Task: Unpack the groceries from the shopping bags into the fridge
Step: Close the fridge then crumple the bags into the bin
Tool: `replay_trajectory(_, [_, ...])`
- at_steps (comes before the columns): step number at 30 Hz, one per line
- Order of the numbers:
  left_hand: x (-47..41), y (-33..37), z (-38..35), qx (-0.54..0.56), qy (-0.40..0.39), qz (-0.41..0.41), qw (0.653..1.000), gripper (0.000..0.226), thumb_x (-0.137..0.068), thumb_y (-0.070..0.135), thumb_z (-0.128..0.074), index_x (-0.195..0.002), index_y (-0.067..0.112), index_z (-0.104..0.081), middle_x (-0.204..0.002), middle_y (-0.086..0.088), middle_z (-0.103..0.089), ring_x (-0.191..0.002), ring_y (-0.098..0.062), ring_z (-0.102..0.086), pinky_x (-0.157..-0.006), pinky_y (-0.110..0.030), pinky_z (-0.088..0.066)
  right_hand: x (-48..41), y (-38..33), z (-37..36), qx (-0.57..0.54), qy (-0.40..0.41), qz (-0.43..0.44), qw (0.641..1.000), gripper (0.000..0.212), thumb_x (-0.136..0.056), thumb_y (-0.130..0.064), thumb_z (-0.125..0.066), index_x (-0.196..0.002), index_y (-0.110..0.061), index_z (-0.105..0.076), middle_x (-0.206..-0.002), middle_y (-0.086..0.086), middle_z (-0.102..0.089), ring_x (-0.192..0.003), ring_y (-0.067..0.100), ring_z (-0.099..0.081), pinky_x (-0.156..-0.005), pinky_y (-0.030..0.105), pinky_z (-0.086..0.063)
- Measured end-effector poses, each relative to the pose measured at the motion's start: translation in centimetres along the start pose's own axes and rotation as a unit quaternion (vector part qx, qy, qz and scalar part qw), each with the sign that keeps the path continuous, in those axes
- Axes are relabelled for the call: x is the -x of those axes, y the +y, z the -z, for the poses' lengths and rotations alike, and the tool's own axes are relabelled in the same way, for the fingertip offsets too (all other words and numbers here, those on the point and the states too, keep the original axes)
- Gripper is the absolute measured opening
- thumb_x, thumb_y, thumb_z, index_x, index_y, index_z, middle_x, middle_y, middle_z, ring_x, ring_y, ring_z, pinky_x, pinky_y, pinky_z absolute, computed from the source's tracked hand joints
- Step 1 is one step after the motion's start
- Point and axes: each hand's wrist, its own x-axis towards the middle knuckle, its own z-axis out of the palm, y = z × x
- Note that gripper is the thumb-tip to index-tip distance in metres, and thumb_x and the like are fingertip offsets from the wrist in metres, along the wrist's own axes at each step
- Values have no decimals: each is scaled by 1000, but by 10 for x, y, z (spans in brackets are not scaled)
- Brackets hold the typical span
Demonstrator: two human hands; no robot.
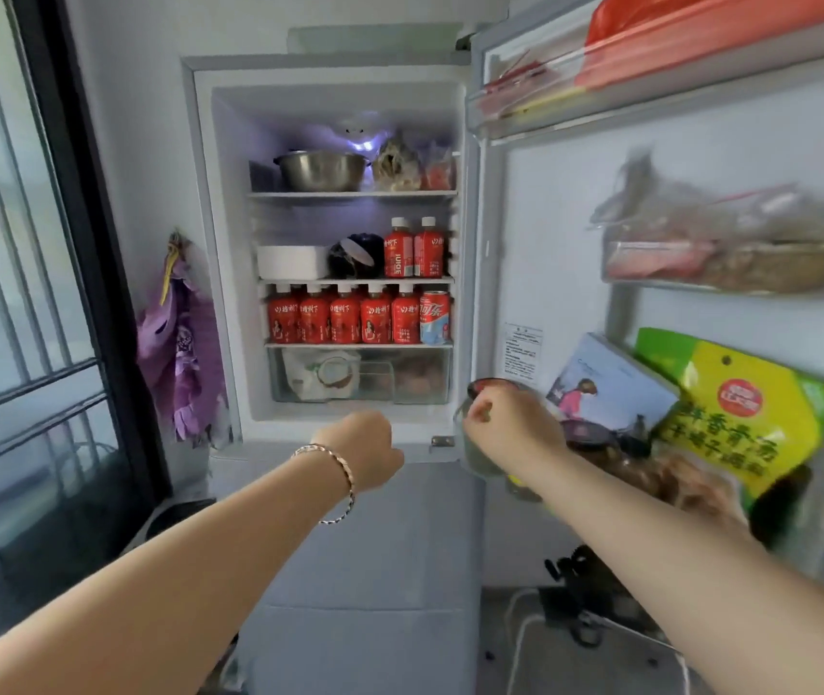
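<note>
The fridge [229,243] stands open ahead with its door [550,218] swung to the right. My right hand [515,423] grips a glass jar [475,456] with a dark red lid, held at the inner edge of the door, just left of the lower door shelf. My left hand [365,448] is a closed fist in front of the compartment's bottom edge, below the crisper drawer [360,376]; nothing shows in it. A row of red drink bottles [345,318] and a cola can [434,318] fill the third shelf. No shopping bag is in view.
A metal bowl [322,170] sits on the top shelf, a white box [292,260] on the second. The lower door shelf holds a blue box [605,383], a yellow-green packet [751,418] and dark-lidded jars. A purple cloth [174,353] hangs left of the fridge, beside a window [14,293].
</note>
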Motion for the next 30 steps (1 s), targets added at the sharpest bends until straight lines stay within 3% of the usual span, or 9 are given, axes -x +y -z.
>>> replay_trajectory(3, [39,35,-12,65,48,-13,997,19,-89,24,-44,-75,13,-51,-77,-2,-56,-76,-24,-55,-66,-27,-43,53,32,36,-47,112,-57,991,15,-89,-28,-51,-95,-21,-64,-93,-1,-67,-89,23,-61,-68,28,-44])
replay_trajectory(7, [75,88,-17,89,22,-39,995,20,-88,23,-43,-88,10,-59,-99,-8,-64,-94,-28,-61,-77,-32,-48,104,83,88,-19,188,-84,978,12,-88,-23,-55,-92,-16,-64,-92,-1,-65,-86,23,-60,-65,28,-43])
replay_trajectory(12, [98,158,-15,59,20,-81,995,22,-90,26,-45,-92,9,-58,-96,-6,-61,-94,-26,-60,-79,-32,-48,145,154,159,67,233,-98,965,15,-87,-21,-58,-98,-11,-63,-111,6,-50,-101,24,-52,-66,28,-37])
replay_trajectory(15, [104,199,-13,58,29,-95,993,17,-89,24,-46,-77,13,-50,-84,-4,-54,-92,-28,-60,-79,-33,-48,144,191,188,86,221,-139,962,44,-86,-26,-60,-124,-6,-48,-131,14,-37,-120,31,-40,-87,41,-46])
replay_trajectory(17, [104,221,-14,75,29,-89,993,17,-88,23,-47,-75,13,-49,-81,-3,-52,-92,-28,-61,-81,-33,-49,136,208,204,71,181,-173,966,68,-88,-33,-60,-140,-3,-29,-146,18,-23,-134,33,-27,-103,44,-38])
replay_trajectory(20, [104,243,-19,90,52,-68,992,17,-88,23,-47,-76,13,-52,-79,-2,-53,-81,-24,-58,-75,-31,-48,118,228,218,19,98,-181,978,94,-87,-42,-61,-148,-1,-3,-156,15,-5,-144,29,-9,-113,39,-22])
replay_trajectory(23, [101,253,-28,122,80,-30,989,27,-88,21,-45,-62,13,-45,-65,1,-48,-64,-19,-48,-63,-26,-40,101,238,219,-116,47,-174,977,110,-82,-43,-68,-148,-7,12,-159,7,7,-146,24,-4,-116,38,-15])
replay_trajectory(27, [106,252,-35,149,95,28,984,32,-87,20,-46,-57,15,-36,-59,2,-41,-56,-17,-40,-56,-24,-32,94,241,218,-184,136,-171,958,101,-76,-41,-74,-148,-6,-12,-153,8,-23,-139,26,-28,-107,37,-31])
replay_trajectory(30, [116,244,-39,145,122,57,980,33,-88,22,-47,-57,16,-37,-58,2,-43,-51,-14,-38,-48,-23,-29,107,240,217,-147,192,-127,962,64,-81,-44,-64,-128,-5,-42,-114,7,-53,-98,24,-55,-74,31,-44])
